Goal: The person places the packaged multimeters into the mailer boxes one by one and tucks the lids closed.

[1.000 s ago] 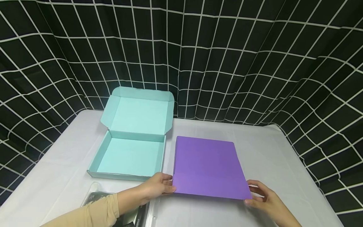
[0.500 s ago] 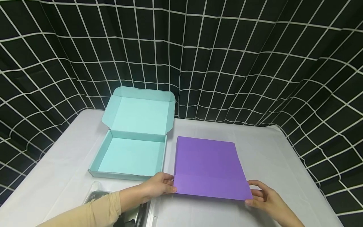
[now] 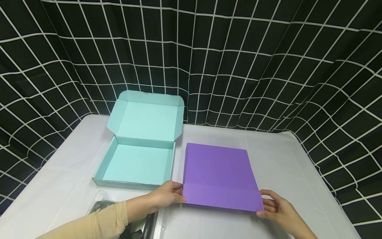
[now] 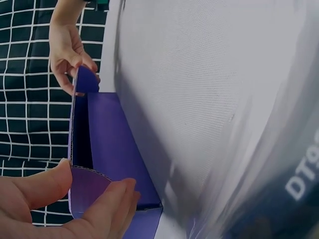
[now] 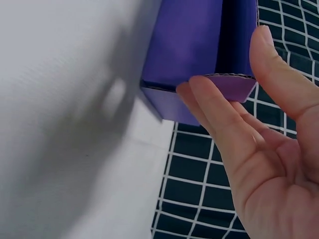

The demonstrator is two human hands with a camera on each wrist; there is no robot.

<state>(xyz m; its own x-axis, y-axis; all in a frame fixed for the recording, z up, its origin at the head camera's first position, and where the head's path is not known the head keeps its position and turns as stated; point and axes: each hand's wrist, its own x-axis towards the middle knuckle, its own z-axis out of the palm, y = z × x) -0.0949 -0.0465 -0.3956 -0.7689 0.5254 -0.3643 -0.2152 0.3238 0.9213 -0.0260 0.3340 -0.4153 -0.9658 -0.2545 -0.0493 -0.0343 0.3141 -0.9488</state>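
A purple cardboard box [image 3: 221, 172] lies right of centre on the white table, its lid slightly raised along the near edge. My left hand [image 3: 167, 196] holds the lid's near left corner, with the thumb at the front edge and the fingers against the side flap [image 4: 89, 189]. At the opposite near corner, my right hand [image 3: 277, 210] holds the lid the same way; its fingertips meet the small side flap [image 5: 232, 87]. Both wrist views show a dark gap between the lid and the box's front wall [image 4: 117, 144]. The inside is mostly hidden.
An open turquoise box [image 3: 137, 164] stands to the left, its lid [image 3: 147, 121] tipped back. Partly under my left forearm is a clear plastic package [image 3: 102, 204] with dark contents. A black curtain [image 3: 191, 59] with white grid lines surrounds the table [image 3: 298, 172].
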